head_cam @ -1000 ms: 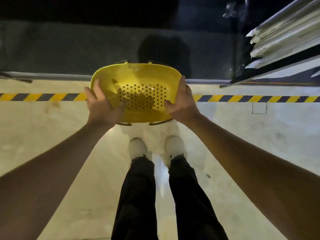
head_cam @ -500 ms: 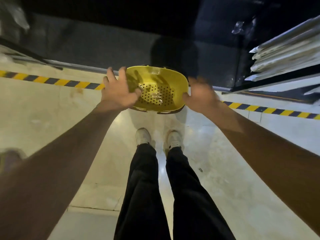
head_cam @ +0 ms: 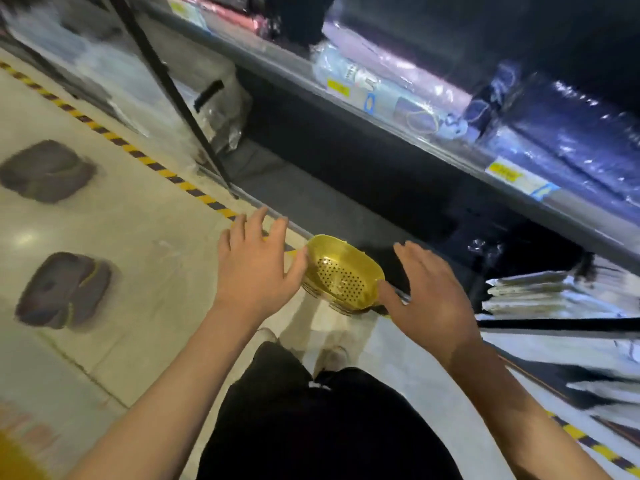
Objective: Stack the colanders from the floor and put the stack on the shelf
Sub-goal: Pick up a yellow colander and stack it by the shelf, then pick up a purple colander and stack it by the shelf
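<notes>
We see the yellow colander (head_cam: 341, 273) sitting at the front edge of the dark bottom shelf (head_cam: 311, 199), tilted with its perforated inside facing up. Our left hand (head_cam: 256, 268) hovers just left of the colander, fingers straight and spread, holding nothing; whether its thumb touches the rim we cannot tell. Our right hand (head_cam: 431, 299) is just right of the colander, also spread flat and empty. Two dark colanders (head_cam: 55, 233) lie on the floor well left of it.
</notes>
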A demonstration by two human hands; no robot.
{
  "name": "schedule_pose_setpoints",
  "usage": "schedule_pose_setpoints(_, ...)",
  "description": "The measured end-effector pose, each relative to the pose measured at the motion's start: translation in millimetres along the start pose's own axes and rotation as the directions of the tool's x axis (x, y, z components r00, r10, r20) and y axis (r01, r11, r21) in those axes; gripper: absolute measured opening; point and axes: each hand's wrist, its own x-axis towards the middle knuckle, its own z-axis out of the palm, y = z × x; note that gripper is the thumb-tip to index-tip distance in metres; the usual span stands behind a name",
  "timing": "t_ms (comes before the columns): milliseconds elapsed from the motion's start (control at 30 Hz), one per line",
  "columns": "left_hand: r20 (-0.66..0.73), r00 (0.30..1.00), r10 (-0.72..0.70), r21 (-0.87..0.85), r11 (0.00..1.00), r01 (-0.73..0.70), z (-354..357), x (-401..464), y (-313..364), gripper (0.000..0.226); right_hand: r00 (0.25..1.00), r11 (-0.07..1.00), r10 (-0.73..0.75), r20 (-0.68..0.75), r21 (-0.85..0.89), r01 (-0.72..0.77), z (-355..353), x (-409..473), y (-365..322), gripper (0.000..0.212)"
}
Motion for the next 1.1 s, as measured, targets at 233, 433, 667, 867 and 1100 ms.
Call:
schedule_pose_setpoints(233, -0.079, 0.94, -0.331, -0.04, 0.944, 0.329, -60, -81, -44, 0.073, 0.963, 0.961, -0.268, 0.005, -0.074, 0.268, -46, 5, -75, 0.073)
schedule_pose_setpoints(433, -0.123, 0.815, -0.566, -0.117, 0.824, 0.554, -88, -112, -105, 0.073, 0.881, 0.872, -0.472, 0.016, -0.134, 0.47, -47, 39, -174, 0.075)
schedule_pose_setpoints(667, -0.129, 0.715, -0.687, -0.2, 0.724, 0.66, -101, -138, -191, 0.075, 0.801, 0.788, -0.586, 0.123, -0.147, 0.599, -19, 74, -271, 0.082)
schedule_pose_setpoints(867, -0.077, 0.692, -0.718, -0.175, 0.693, 0.7, -110, -138, -262, 0.073, 0.799, 0.779, -0.589, 0.119, -0.177, 0.601, 10, 92, -340, 0.073)
schedule_pose_setpoints(1100, -0.062, 0.685, -0.726, -0.185, 0.683, 0.707, -123, -101, -334, 0.07, 0.734, 0.72, -0.675, 0.071, -0.157, 0.676, 25, 140, -406, 0.058)
